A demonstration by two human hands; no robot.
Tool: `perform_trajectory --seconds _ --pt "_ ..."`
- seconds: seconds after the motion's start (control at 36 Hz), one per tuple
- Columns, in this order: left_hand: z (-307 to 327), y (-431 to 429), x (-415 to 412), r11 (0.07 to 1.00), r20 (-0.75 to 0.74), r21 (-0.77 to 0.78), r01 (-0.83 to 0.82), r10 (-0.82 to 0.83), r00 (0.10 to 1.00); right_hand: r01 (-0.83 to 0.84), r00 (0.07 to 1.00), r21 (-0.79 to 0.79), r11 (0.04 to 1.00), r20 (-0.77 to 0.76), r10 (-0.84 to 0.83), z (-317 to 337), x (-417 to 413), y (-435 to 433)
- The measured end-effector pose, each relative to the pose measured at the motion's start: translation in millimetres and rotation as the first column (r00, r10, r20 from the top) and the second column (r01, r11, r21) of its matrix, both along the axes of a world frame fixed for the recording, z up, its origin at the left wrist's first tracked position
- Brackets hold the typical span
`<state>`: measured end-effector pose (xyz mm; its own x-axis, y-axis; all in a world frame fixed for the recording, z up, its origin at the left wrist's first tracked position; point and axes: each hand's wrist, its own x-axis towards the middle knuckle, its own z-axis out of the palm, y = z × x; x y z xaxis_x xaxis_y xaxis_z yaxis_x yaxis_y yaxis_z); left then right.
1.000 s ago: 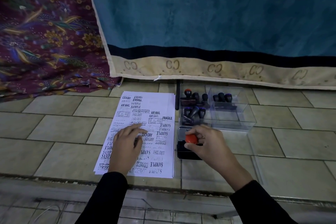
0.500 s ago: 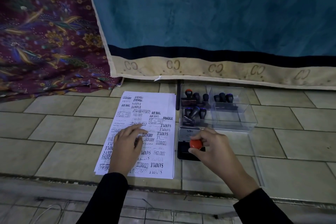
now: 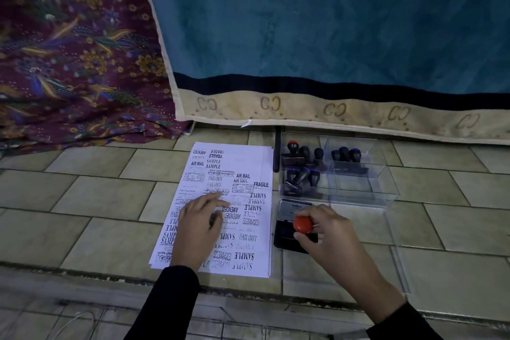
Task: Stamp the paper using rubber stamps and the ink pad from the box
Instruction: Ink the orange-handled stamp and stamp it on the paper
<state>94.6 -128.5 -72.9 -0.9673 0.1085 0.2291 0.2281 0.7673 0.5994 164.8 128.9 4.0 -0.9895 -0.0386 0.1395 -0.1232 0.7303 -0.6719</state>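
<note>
Inking: pressing red-knobbed stamp (image 3: pixel 302 224), pinched in right hand (image 3: pixel 332 234), onto ink pad (image 3: pixel 283 239). Steadying paper (image 3: pixel 249 163), left of ink pad, with flat, relaxed left hand (image 3: pixel 198 229). Next, likely: lifting toward bare paper.

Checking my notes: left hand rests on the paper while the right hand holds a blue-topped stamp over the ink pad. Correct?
No: the stamp is red-topped, not blue, as the head view shows. The left hand rests on the paper; the right hand holds it over the ink pad.
</note>
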Motion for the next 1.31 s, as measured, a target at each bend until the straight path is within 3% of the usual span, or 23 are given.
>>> perform_trajectory --seconds 0.14,0.28,0.36,0.61,0.72,1.14,1.31 --pt "0 0 0 1.000 0.005 -0.004 -0.004 0.004 1.000 -0.001 1.000 -0.008 1.000 -0.015 0.000 8 -2 0" --pt "-1 0 -1 1.000 -0.004 -0.013 -0.005 0.005 1.000 0.016 0.998 -0.223 0.975 -0.062 -0.031 39 -26 -8" --pt "-1 0 -1 1.000 -0.002 -0.028 -0.001 0.001 1.000 0.016 0.995 -0.257 0.966 -0.095 -0.041 51 -59 -21" --pt "0 0 1 1.000 -0.001 -0.030 0.005 -0.005 1.000 -0.046 0.997 0.033 0.998 -0.053 0.048 17 -141 -50" --pt "-1 -1 -1 1.000 -0.001 -0.031 0.004 -0.004 1.000 -0.051 0.998 0.083 0.995 -0.028 0.053 4 -148 -50" --pt "-3 -1 -2 0.999 -0.007 -0.032 -0.001 0.001 1.000 -0.093 0.994 0.130 0.987 -0.046 0.099 -2 -152 -60" --pt "-3 -1 -2 0.999 0.000 -0.032 0.000 0.000 1.000 -0.058 0.997 0.051 0.997 -0.046 0.060 -6 -151 -58"
